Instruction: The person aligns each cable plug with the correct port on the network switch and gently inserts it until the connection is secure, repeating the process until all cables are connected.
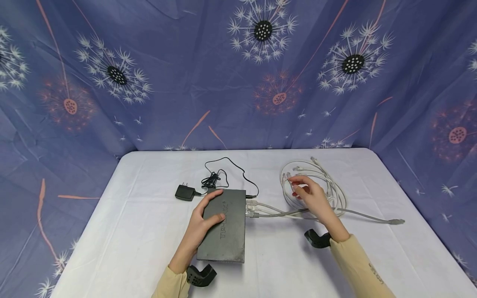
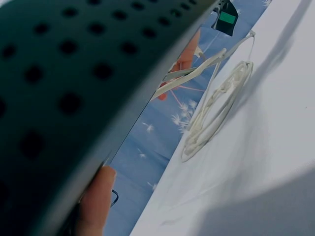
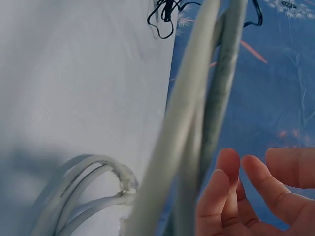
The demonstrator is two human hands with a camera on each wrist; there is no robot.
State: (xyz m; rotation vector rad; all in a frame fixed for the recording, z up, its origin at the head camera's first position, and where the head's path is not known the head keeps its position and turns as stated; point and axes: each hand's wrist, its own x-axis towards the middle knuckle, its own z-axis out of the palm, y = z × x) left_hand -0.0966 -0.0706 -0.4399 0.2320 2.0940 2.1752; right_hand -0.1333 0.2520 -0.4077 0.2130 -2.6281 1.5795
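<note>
My left hand (image 1: 197, 227) grips the dark TP-LINK network switch (image 1: 232, 231) by its left side, with the thumb on the top face. In the left wrist view, the switch's perforated casing (image 2: 88, 88) fills the upper left, with a fingertip on its edge. Light and grey network cables (image 1: 273, 214) are plugged into its right side. My right hand (image 1: 313, 198) hovers over the coiled light cables (image 1: 340, 194), its fingertips close to some clear plugs. In the right wrist view, the loosely bent fingers (image 3: 211, 196) have nothing visible between them, and cables pass beside them.
A black power adapter (image 1: 185, 192) lies left of the switch, its bundled thin cord (image 1: 210, 181) looping behind to the switch. A grey cable's booted end (image 1: 396, 222) points to the right side of the white table (image 1: 141, 231). A dandelion-patterned blue cloth (image 1: 179, 82) hangs behind.
</note>
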